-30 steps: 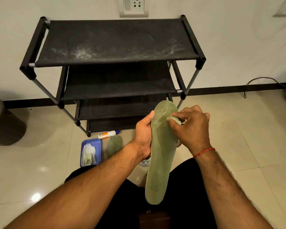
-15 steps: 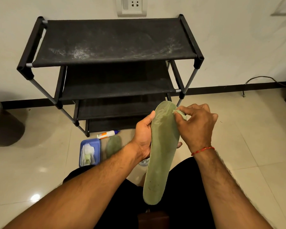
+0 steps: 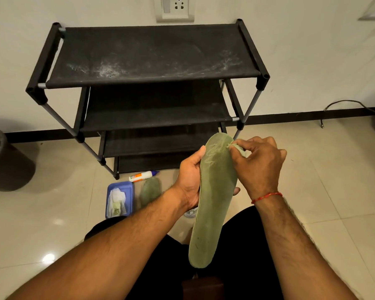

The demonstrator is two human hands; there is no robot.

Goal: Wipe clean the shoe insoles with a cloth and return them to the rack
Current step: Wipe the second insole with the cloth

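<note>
I judge this to be the wiping step on the first insole, well short of the return to the rack. My left hand grips the insole round its upper half, thumb along the near edge and fingers curled behind, one fingertip showing past the far edge. It is held up in the air between my knees and the rack, toe end toward the rack and heel end low over my lap. My right hand pinches a small wad of cloth between thumb and fingertips, pressed against the right edge of the toe end. The insole is a dull green, with a fine mesh pattern plain at the toe and a few dark specks near the heel, so I reckon the next move is to draw the cloth down its length toward those marks, bracing from behind because it looks thin and likely to flex. A second insole lies on the floor beside a blue tray of white wipes, with a glue bottle just beyond them; the rack's shelves show no insoles.
</note>
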